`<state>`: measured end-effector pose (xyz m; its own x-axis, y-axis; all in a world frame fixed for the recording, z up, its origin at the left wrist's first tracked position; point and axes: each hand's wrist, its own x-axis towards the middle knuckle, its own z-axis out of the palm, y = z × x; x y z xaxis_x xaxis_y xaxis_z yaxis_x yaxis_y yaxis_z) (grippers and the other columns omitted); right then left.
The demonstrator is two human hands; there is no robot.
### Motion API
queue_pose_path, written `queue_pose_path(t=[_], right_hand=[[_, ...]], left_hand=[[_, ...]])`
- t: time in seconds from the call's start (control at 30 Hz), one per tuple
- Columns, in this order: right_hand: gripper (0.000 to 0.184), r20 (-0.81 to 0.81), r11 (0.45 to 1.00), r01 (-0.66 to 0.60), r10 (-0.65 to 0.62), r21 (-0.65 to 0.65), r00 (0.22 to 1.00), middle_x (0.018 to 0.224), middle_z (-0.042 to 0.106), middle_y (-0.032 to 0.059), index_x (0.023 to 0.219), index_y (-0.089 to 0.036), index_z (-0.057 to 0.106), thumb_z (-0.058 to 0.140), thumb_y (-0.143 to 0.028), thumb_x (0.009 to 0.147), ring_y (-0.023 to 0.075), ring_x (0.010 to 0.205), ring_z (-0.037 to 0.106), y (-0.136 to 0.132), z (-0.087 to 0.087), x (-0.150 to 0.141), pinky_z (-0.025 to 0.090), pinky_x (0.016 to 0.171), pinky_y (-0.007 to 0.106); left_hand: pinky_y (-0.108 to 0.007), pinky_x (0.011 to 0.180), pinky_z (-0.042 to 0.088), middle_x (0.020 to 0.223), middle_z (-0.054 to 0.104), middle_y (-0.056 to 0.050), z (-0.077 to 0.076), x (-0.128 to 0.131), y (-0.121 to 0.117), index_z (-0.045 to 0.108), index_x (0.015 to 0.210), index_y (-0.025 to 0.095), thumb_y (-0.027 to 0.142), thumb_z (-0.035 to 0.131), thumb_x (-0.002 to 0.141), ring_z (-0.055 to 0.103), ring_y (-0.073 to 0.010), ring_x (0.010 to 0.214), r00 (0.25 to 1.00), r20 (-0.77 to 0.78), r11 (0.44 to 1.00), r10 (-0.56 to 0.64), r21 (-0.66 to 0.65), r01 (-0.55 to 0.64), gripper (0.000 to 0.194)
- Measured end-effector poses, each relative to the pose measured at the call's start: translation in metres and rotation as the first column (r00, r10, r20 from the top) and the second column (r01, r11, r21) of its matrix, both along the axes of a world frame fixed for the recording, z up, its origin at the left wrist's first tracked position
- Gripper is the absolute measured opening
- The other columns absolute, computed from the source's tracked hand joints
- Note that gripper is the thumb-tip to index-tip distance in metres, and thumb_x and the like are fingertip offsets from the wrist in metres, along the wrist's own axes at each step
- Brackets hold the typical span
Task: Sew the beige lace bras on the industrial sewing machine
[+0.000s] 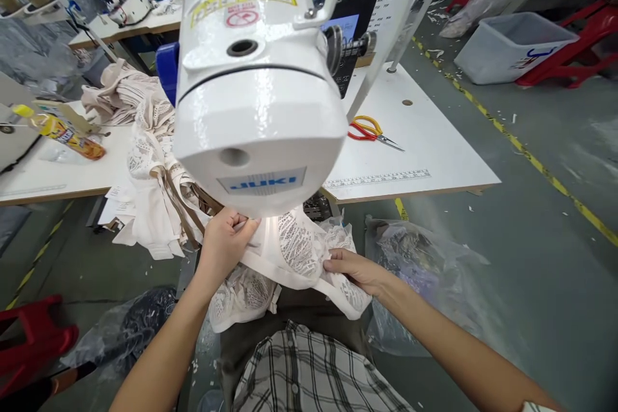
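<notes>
A white lace bra (302, 248) is stretched between my hands just below the head of a white JUKI sewing machine (261, 122). My left hand (226, 238) is closed on the bra's band at its left, thumb and fingers pinched near the machine. On the other side, my right hand (355, 267) pinches the lace edge near the cup. Part of the bra, with another lace cup (244, 296), hangs over my lap. The machine head hides the needle area. To the left, a pile of pale lace bras (154, 187) drapes over the table edge.
Red and yellow-handled scissors (369, 130) and a ruler (381, 178) lie on the white table (434, 135) at right. A drink bottle (60, 134) lies at left. Plastic bags (420, 270) are on the floor. A grey bin (512, 45) and red stools (36, 338) stand around.
</notes>
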<state>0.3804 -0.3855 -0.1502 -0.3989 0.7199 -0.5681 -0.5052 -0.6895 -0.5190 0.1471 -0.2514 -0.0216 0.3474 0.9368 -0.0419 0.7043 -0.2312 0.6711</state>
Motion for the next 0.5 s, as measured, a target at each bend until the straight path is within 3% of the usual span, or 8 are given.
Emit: queue_pose_path(t=[0.13,0.2,0.27,0.33,0.4,0.43,0.47,0.5], right_hand=[[0.032,0.064,0.970,0.242,-0.240,-0.035,0.969,0.067,0.071,0.0024,0.080,-0.016,0.068,0.085,-0.039,0.066,0.0173,0.058,0.066,-0.008,0.013,0.001,0.056,0.062,0.032],[0.032,0.173,0.939,0.335,-0.343,0.075,0.923,0.070,0.072,0.0033,0.081,-0.018,0.069,0.082,-0.045,0.070,0.0185,0.062,0.066,-0.011,0.024,0.004,0.055,0.064,0.032],[0.035,0.294,0.907,0.338,-0.405,0.252,0.866,0.068,0.070,0.0033,0.075,-0.019,0.069,0.077,-0.053,0.074,0.0179,0.061,0.063,-0.013,0.040,0.008,0.052,0.062,0.030],[0.040,0.398,0.874,0.182,-0.379,0.450,0.835,0.063,0.066,0.0023,0.066,-0.019,0.068,0.071,-0.057,0.079,0.0165,0.057,0.059,-0.016,0.061,0.009,0.047,0.057,0.028],[0.040,0.506,0.800,-0.138,-0.226,0.584,0.832,0.065,0.065,0.0022,0.067,-0.020,0.070,0.063,-0.055,0.086,0.0169,0.060,0.059,-0.019,0.086,0.007,0.047,0.059,0.028],[0.039,0.572,0.725,-0.317,-0.127,0.611,0.811,0.067,0.066,0.0022,0.070,-0.021,0.071,0.060,-0.053,0.089,0.0173,0.063,0.060,-0.020,0.099,0.004,0.047,0.061,0.029],[0.037,0.646,0.636,-0.476,-0.046,0.607,0.762,0.069,0.066,0.0022,0.074,-0.022,0.072,0.057,-0.050,0.093,0.0176,0.066,0.060,-0.021,0.111,0.000,0.047,0.064,0.029],[0.036,0.720,0.554,-0.597,-0.005,0.579,0.694,0.070,0.066,0.0022,0.077,-0.023,0.072,0.052,-0.047,0.096,0.0176,0.068,0.061,-0.023,0.121,-0.004,0.046,0.066,0.028]], left_hand=[[-0.023,0.050,0.036,0.067,0.056,-0.001,-0.004,-0.008,-0.005,0.050,0.072,0.020,0.036,0.056,0.089,0.054,-0.0144,0.062,0.998,-0.060,0.992,-0.016,0.121,0.023,0.024],[-0.024,0.059,0.045,0.082,0.062,-0.005,-0.002,-0.008,-0.019,0.057,0.087,0.019,0.032,0.055,0.091,0.061,-0.0180,0.078,0.998,-0.064,0.954,-0.015,0.298,0.033,0.014],[-0.029,0.076,0.052,0.097,0.065,-0.008,0.006,-0.003,-0.042,0.057,0.102,0.019,0.023,0.056,0.090,0.063,-0.0208,0.095,0.993,-0.003,0.867,-0.121,0.487,0.107,0.012],[-0.034,0.094,0.050,0.110,0.065,-0.012,0.017,0.008,-0.066,0.054,0.114,0.018,0.017,0.057,0.088,0.060,-0.0224,0.112,0.925,0.046,0.737,-0.376,0.620,0.269,0.026],[-0.039,0.106,0.044,0.121,0.064,-0.015,0.027,0.019,-0.085,0.052,0.124,0.015,0.023,0.060,0.088,0.055,-0.0252,0.124,0.800,-0.007,0.588,-0.600,0.675,0.446,0.038],[-0.042,0.107,0.042,0.121,0.065,-0.016,0.029,0.023,-0.091,0.052,0.126,0.015,0.031,0.063,0.087,0.056,-0.0271,0.123,0.751,-0.050,0.556,-0.659,0.640,0.531,0.043],[-0.042,0.104,0.043,0.116,0.068,-0.015,0.030,0.026,-0.095,0.056,0.122,0.015,0.040,0.065,0.086,0.060,-0.0284,0.117,0.717,-0.086,0.567,-0.692,0.549,0.613,0.045],[-0.040,0.096,0.047,0.104,0.071,-0.012,0.027,0.026,-0.096,0.061,0.114,0.016,0.047,0.066,0.085,0.064,-0.0276,0.104,0.701,-0.101,0.617,-0.705,0.398,0.678,0.043]])
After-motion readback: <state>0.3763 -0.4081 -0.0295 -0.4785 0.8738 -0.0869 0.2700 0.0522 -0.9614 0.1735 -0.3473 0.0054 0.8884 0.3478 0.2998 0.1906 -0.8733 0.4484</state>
